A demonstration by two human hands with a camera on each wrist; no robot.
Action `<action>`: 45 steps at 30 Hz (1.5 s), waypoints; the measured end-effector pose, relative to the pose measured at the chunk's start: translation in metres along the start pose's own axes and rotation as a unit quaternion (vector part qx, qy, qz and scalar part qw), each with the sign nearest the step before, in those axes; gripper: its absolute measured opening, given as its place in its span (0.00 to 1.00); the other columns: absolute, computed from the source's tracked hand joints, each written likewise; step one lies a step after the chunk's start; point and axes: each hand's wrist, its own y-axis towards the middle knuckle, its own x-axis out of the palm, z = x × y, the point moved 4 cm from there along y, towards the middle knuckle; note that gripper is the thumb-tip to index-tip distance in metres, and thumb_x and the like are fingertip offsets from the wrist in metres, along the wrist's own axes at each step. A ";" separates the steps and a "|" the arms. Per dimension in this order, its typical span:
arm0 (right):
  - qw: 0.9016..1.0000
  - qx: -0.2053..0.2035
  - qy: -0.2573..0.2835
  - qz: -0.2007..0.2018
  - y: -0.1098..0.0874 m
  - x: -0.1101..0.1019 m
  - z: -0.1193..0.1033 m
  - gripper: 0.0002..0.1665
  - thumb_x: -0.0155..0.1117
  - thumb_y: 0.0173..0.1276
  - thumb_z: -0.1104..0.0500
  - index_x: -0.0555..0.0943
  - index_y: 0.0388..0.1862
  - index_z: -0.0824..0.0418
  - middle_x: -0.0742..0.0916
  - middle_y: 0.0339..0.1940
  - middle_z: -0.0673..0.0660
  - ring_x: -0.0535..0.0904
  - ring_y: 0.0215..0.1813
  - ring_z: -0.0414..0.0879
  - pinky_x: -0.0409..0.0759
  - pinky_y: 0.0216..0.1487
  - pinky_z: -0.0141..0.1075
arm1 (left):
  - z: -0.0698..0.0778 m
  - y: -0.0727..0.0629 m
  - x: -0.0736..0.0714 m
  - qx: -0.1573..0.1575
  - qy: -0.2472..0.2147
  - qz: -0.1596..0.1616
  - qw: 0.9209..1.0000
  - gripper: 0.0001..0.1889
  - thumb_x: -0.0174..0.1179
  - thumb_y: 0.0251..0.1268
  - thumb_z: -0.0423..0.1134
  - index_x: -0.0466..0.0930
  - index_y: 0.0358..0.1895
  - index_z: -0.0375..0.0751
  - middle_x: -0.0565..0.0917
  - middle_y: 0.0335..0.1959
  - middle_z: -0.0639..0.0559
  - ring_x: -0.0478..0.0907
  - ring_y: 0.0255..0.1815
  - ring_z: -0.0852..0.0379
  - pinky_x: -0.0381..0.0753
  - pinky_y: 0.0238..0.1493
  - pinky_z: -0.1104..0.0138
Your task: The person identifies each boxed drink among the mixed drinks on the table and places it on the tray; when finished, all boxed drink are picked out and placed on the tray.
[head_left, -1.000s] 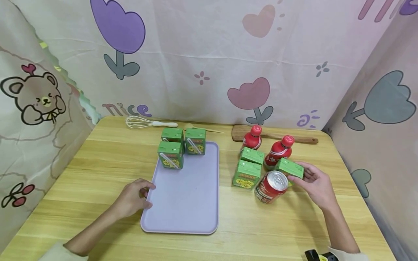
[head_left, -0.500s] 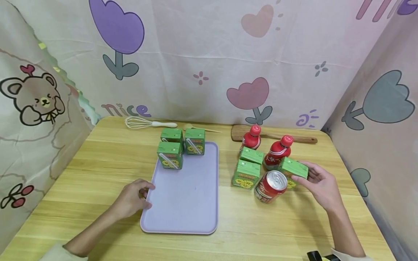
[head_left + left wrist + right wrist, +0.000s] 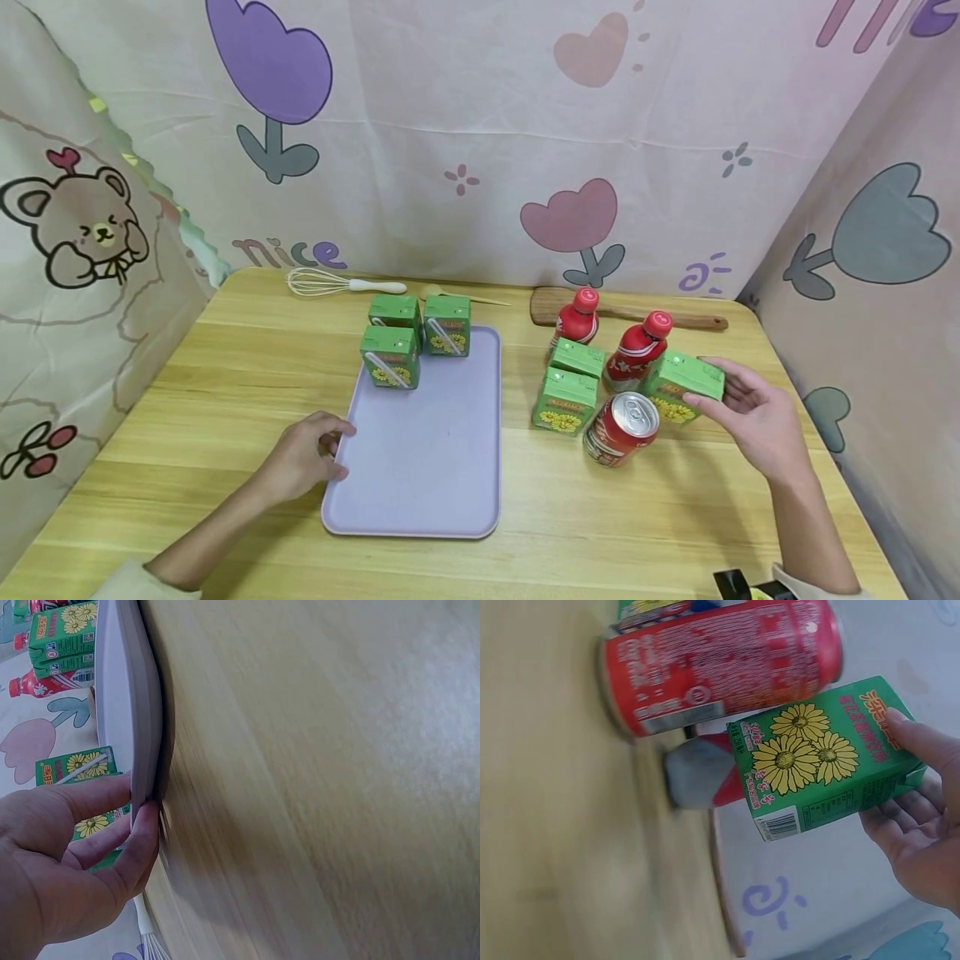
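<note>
My right hand (image 3: pixel 765 421) grips a green drink carton (image 3: pixel 684 385) printed with yellow flowers, thumb on one face and fingers behind it. In the right wrist view the carton (image 3: pixel 817 757) is raised off the table, beside a red soda can (image 3: pixel 720 664). At the lilac tray (image 3: pixel 420 467), my left hand (image 3: pixel 303 458) pinches the left rim; the left wrist view has the thumb above the rim (image 3: pixel 146 712) and fingers against its underside. Three green cartons (image 3: pixel 392 358) stand together at the tray's far left corner.
Right of the tray stand two more green cartons (image 3: pixel 566 402), the soda can (image 3: pixel 622 429) and two red-capped bottles (image 3: pixel 637 354). Along the back edge lie a whisk (image 3: pixel 345 283), a thin wooden utensil (image 3: pixel 468 294) and a wooden spatula (image 3: pixel 551 307). A printed cloth hangs behind.
My right hand has lifted its carton and moved it rightward, away from the can and bottle. My left hand stays on the tray rim.
</note>
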 end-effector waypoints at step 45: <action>0.997 0.010 0.035 -0.069 0.032 0.100 -0.090 0.30 0.72 0.53 0.66 0.77 0.57 0.63 0.87 0.47 0.48 0.84 0.45 0.38 0.82 0.47 0.27 | 0.002 -0.001 0.000 -0.007 -0.007 0.001 1.000 0.25 0.68 0.39 0.22 0.78 0.49 0.31 0.78 0.42 0.45 0.73 0.36 0.54 0.78 0.25 0.72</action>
